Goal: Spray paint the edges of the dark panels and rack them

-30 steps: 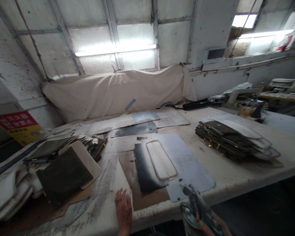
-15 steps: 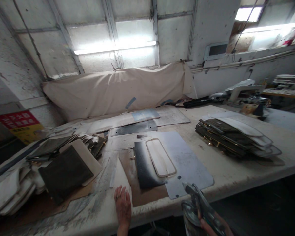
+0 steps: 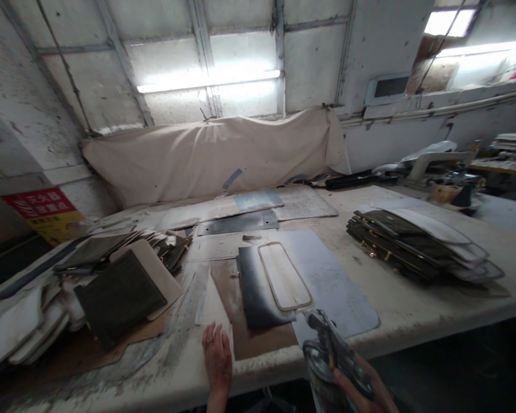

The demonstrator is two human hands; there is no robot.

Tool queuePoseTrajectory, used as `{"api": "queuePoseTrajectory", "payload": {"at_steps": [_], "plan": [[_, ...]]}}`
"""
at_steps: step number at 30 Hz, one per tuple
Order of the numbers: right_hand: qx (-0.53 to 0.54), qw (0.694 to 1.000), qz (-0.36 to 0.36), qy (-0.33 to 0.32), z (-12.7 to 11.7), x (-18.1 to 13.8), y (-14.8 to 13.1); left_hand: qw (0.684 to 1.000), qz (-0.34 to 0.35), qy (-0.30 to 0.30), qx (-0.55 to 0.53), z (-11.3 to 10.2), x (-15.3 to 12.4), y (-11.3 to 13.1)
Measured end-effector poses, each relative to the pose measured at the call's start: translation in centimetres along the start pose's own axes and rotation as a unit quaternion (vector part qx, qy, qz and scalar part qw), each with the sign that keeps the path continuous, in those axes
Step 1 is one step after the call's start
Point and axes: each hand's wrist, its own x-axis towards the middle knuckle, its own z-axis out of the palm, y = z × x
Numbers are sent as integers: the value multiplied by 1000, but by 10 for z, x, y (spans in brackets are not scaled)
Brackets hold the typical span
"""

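Note:
My right hand (image 3: 363, 385) is wrapped round a metal spray gun (image 3: 327, 330) with a cup beneath it, at the table's front edge. Its nozzle points at the near end of a pale panel (image 3: 286, 275) with rounded corners and a darker border. That panel lies on a dark sheet (image 3: 251, 292) and partly on a grey-white board (image 3: 335, 287). My left hand (image 3: 217, 353) rests on the table edge, fingers stretched out and holding nothing. Just beyond its fingertips is a pointed white piece (image 3: 212, 304).
Dark pieces with brass-coloured fittings form a stack (image 3: 413, 246) on the right. On the left lie a dark flat piece (image 3: 120, 298) and a pile of pale pieces (image 3: 34, 327). A beige cloth (image 3: 215, 160) hangs behind the table, and a machine (image 3: 438, 163) stands at the back right.
My right hand has brought the spray gun left and slightly up, closer to the pale panel. My left hand stays in place on the table edge. The view has shifted slightly.

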Motion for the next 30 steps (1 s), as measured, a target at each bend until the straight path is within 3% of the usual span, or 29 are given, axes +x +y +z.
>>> {"api": "queuePoseTrajectory", "payload": {"at_steps": [11,20,23,27,30], "plan": [[-33,999,13,8,-2,29,-7,1000,-6,-4,1,3,-1,-9],[-32,998,-4,-47,4,27,-15,1000,-17,-13,-18,1,0,-5],[-16,999,2,-30,6,28,-14,1000,-14,-11,-15,1,0,-5],[-8,997,7,-75,7,28,-14,1000,-18,-18,-11,-1,0,-3],[-8,998,-15,-56,10,24,-23,1000,-21,-14,-17,-2,0,-2]]}}
